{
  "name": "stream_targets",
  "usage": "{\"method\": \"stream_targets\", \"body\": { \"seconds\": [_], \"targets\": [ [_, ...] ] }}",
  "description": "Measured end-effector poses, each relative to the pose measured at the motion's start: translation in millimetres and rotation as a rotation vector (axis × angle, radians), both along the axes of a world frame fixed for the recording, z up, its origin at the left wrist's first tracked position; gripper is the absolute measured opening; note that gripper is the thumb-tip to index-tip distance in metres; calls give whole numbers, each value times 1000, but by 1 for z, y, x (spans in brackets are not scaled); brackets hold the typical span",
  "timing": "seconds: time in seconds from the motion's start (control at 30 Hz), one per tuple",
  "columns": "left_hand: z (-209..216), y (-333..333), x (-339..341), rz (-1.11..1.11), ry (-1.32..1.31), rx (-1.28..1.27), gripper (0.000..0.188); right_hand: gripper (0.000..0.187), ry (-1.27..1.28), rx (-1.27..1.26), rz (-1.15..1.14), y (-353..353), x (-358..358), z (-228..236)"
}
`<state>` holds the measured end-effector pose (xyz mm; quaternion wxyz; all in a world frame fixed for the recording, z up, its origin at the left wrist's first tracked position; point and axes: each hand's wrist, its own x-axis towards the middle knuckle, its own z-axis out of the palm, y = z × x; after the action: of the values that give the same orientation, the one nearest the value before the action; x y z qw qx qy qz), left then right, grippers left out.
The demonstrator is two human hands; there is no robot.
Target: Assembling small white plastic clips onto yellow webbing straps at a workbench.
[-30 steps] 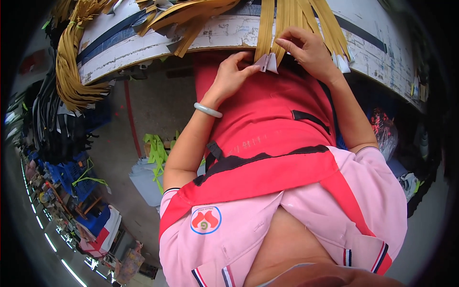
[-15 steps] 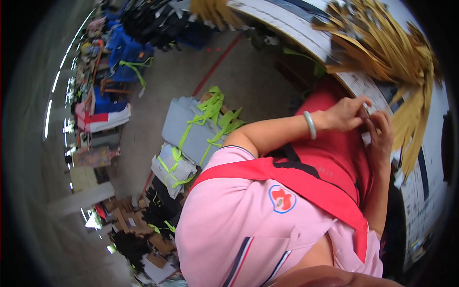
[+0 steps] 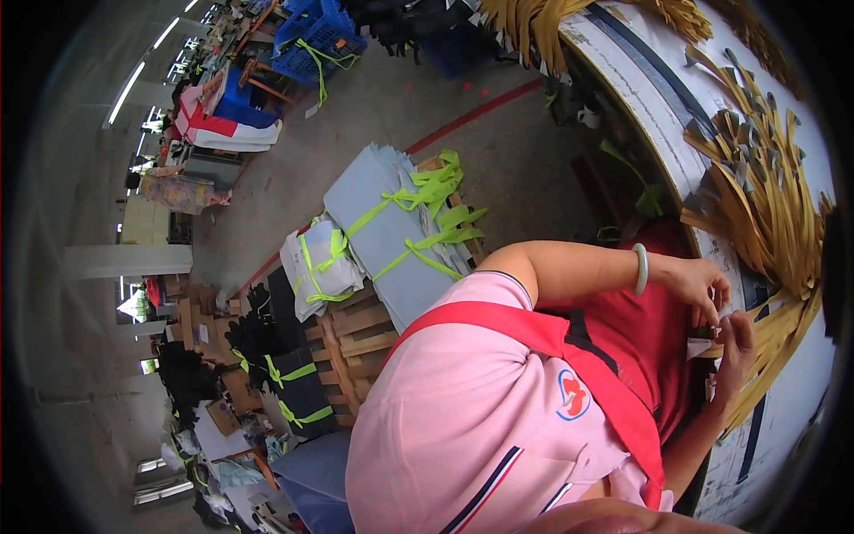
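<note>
My left hand (image 3: pixel 698 287), with a pale bangle (image 3: pixel 641 270) on its wrist, is bent over the table edge, thumb and fingers pinched together. Facing it, my right hand (image 3: pixel 735 351) is also closed, its fingertips almost meeting the left ones. A tiny whitish bit (image 3: pixel 722 314) shows between the fingertips; its kind is too small to make out. Just beside the right hand, a white scrap (image 3: pixel 698 347) sticks out at the table edge. Long tan strips (image 3: pixel 774 240) with grey ends lie heaped on the white table (image 3: pixel 623 67), close to both hands.
Another tan bundle (image 3: pixel 525 31) hangs over the table's far end. On my left, grey-blue sheets (image 3: pixel 378 222) tied with lime ribbons lie near a wooden pallet (image 3: pixel 349 343). Blue crates (image 3: pixel 316 40), cardboard boxes (image 3: pixel 200 320) and a person in pink and red (image 3: pixel 209 120) are farther off.
The view has turned, and both hands now appear farther right and lower in it. They stay close together with fingers pinched; more of the pallet and floor goods shows.
</note>
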<state>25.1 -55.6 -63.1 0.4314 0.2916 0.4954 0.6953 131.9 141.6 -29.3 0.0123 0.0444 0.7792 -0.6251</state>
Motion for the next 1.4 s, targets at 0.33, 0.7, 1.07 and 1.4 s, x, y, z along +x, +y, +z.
{"method": "stream_targets", "body": {
  "seconds": [0.33,0.7,1.07,1.4],
  "targets": [
    [-3,16,-8,93,130,215,18,9,-113,-28,91,2,-6,30],
    [22,20,-3,218,12,84,19,13,88,-15,28,3,-16,35],
    [47,3,8,446,479,-81,19,6,398,337,-174,-27,-6,15],
    [34,13,18,695,574,-18,14,6,578,715,-257,-51,-10,22]
  ]
}}
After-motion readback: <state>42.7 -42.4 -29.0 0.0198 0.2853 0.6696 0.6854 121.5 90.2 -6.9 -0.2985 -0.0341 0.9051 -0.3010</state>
